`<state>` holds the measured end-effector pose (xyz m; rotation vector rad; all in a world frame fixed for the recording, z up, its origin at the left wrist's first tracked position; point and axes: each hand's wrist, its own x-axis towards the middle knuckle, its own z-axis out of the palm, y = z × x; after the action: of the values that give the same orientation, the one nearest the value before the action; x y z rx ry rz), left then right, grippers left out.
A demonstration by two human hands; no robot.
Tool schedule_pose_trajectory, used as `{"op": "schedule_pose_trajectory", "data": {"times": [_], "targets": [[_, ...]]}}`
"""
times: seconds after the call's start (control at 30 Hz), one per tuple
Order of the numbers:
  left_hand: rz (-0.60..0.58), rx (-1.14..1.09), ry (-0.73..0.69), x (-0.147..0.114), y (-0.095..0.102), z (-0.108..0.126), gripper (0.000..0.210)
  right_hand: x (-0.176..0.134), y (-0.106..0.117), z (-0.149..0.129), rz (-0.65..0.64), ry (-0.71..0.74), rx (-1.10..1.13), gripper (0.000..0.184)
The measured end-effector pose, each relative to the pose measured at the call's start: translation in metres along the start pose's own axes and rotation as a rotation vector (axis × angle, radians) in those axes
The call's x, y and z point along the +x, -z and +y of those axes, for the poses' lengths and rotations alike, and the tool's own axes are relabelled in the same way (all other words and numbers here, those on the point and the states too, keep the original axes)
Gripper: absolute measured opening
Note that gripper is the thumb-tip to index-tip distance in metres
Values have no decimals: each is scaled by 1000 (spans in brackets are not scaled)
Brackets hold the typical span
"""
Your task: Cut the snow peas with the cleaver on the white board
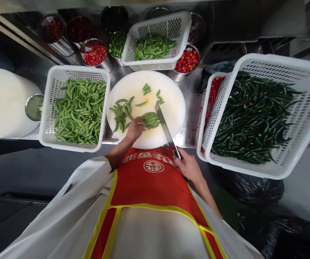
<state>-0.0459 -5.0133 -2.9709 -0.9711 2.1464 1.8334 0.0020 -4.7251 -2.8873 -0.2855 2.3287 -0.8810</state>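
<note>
My right hand [188, 164] is wrapped round the black handle of a knife [166, 126]. Its long blade slants up and left over the round white cutting board [168, 84], beside the right end of a lined-up bunch of snap peas [151, 120]. At the left end of that bunch, my left hand [135, 128] has its fingers closed on the pods. More loose snap peas [120, 114] lie on the board's left side. Cut pieces [146, 89] rest near its far side, and a few others lie to the right.
A white basket of snap peas [79, 111] stands left of the board; another basket [156, 27] holds cut green pieces behind it. On the right, a large basket [286, 169] holds dark green chillies. Steel pots of chopped red chillies [94, 54] line the back. Black bags [259, 190] lie below.
</note>
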Motion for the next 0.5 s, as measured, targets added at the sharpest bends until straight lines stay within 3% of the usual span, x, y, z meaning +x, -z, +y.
{"op": "schedule_pose_trajectory", "data": {"times": [0.23,0.37,0.5], "targets": [[14,-101,14,-3,-8,11,31,1,2,-1,-15,20,-34,46],[-6,-123,3,-1,-7,7,42,2,3,1,-27,33,-28,43],[27,115,-107,4,5,4,43,2,4,3,-25,24,-28,45]]}}
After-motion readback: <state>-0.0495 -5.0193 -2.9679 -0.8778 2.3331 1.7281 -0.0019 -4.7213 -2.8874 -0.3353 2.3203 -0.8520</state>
